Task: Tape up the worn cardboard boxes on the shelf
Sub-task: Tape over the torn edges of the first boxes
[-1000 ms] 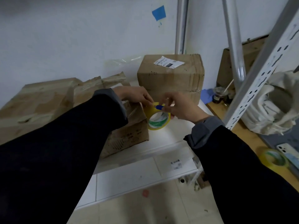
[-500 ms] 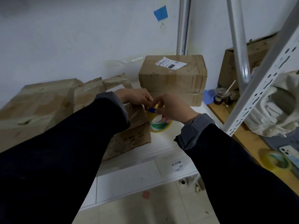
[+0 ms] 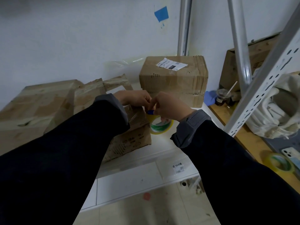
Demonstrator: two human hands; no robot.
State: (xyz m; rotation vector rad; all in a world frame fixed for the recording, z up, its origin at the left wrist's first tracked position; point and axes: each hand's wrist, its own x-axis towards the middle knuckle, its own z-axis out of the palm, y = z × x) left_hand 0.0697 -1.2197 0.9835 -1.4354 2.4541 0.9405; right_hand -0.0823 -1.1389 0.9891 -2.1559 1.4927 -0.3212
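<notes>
My fingers (image 3: 151,101) met above the tape roll (image 3: 159,125): those of my right hand (image 3: 168,108) were curled, pinching at a small blue piece (image 3: 150,112) on top of the roll, while my left hand (image 3: 134,99) curled in from the other side, its fingertips touching the same spot; whether it gripped the tape end I could not tell. The yellowish roll with its green-printed core stood on edge on the white shelf (image 3: 162,150), touching the corner of a worn cardboard box (image 3: 129,142) that sat under my left wrist. Torn flaps (image 3: 103,90) rose behind that box, and a large flattened carton (image 3: 35,101) lay to the left. A sturdier box (image 3: 173,80) bearing a white shipping label (image 3: 171,64) stood at the back against the wall. To the right, past the perforated steel upright (image 3: 263,80), a second tape roll (image 3: 280,163) and a phone (image 3: 290,154) lay on a wooden surface (image 3: 250,140)
</notes>
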